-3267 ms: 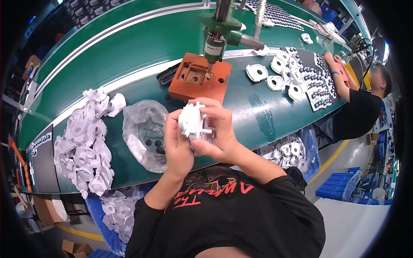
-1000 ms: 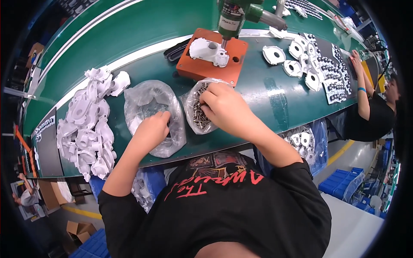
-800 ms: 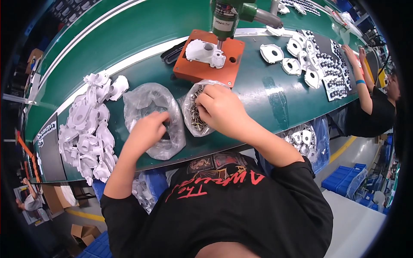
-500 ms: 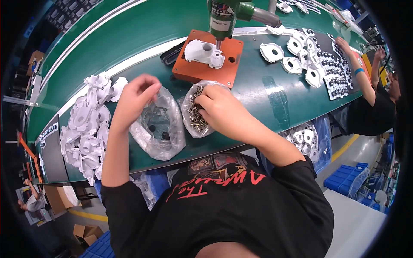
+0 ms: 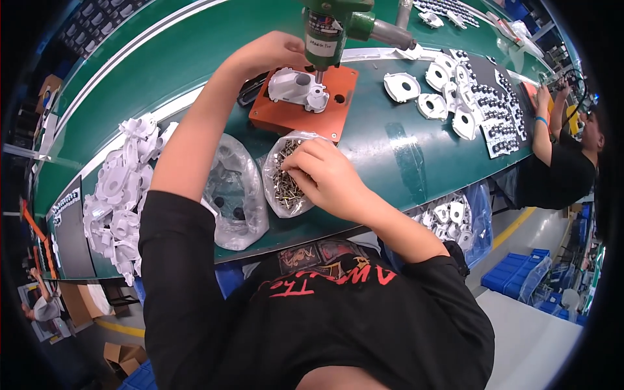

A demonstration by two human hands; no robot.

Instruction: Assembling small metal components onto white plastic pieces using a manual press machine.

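Note:
My left hand point(image 5: 278, 49) is raised at the left side of a green power screwdriver point(image 5: 323, 32), fingers bent together; the tool partly hides the fingertips, so any grip is unclear. Below the driver's bit, a white plastic housing point(image 5: 294, 89) with a round tube lies on an orange fixture block point(image 5: 325, 121). My right hand point(image 5: 318, 168) reaches into a clear plastic bag of screws point(image 5: 284, 188), thumb and fingers pinched among them. Beside it, partly behind my left forearm, stands an open clear bag point(image 5: 250, 227) with a few small black parts point(image 5: 238, 212) inside.
White plastic parts point(image 5: 117, 188) are heaped at the left. White round covers point(image 5: 402, 86) and boards with black pieces point(image 5: 499, 123) lie at the right. A co-worker point(image 5: 565, 149) works at the far right. Under the table edge hangs a blue-lined bin of white parts point(image 5: 448, 218).
My left hand has gone from above the left bag up to the side of the screwdriver. My right hand stays in the screw bag. The view has shifted slightly.

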